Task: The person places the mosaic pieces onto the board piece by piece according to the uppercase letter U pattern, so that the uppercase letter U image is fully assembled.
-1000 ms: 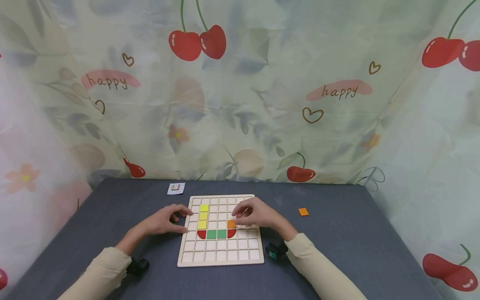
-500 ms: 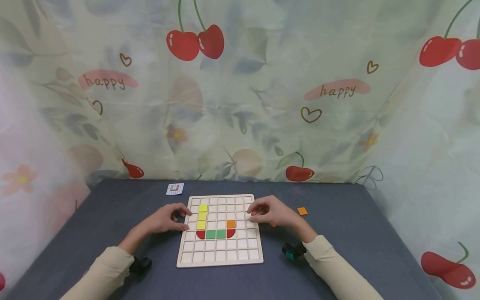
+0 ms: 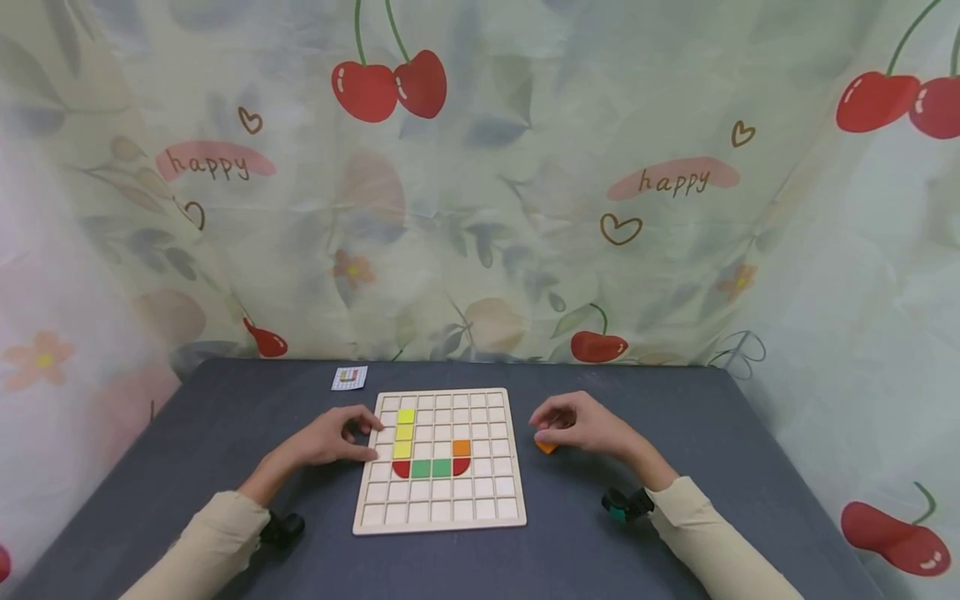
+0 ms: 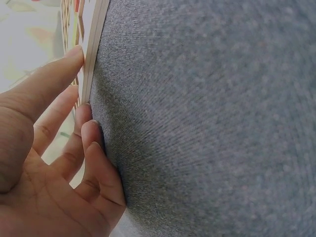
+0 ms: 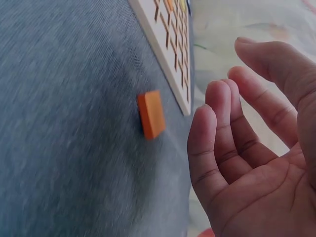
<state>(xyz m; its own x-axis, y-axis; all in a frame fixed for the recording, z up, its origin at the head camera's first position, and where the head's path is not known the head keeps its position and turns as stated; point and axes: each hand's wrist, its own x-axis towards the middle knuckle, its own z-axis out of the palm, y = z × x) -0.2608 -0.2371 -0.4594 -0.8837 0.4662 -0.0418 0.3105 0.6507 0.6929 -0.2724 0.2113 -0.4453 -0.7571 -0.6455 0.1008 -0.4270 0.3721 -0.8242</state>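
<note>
A pale wooden grid board [image 3: 450, 507] lies on the dark table. My left hand [image 3: 333, 436] rests at its left edge, thumb and fingertips touching the rim. On the board is a U of flat tiles: a yellow column [image 3: 405, 432], two green squares [image 3: 431, 468], red rounded pieces [image 3: 401, 469] at both bottom corners and an orange square [image 3: 461, 448] above the right one. To the right of the board, my right hand [image 3: 581, 421] hovers over a loose orange square tile [image 5: 152, 114]. In the right wrist view its fingers are relaxed, apart from that tile, with nothing between them.
A small pattern card [image 3: 349, 378] with a coloured U printed on it lies behind the board, at the left. A patterned curtain [image 3: 480, 250] hangs along the table's back edge. Dark wrist cameras [image 3: 627, 505] sit at both cuffs.
My right hand has moved right, off the board, leaving the orange square in its cell. It now covers the second loose orange tile. My left hand has stayed at the board's edge.
</note>
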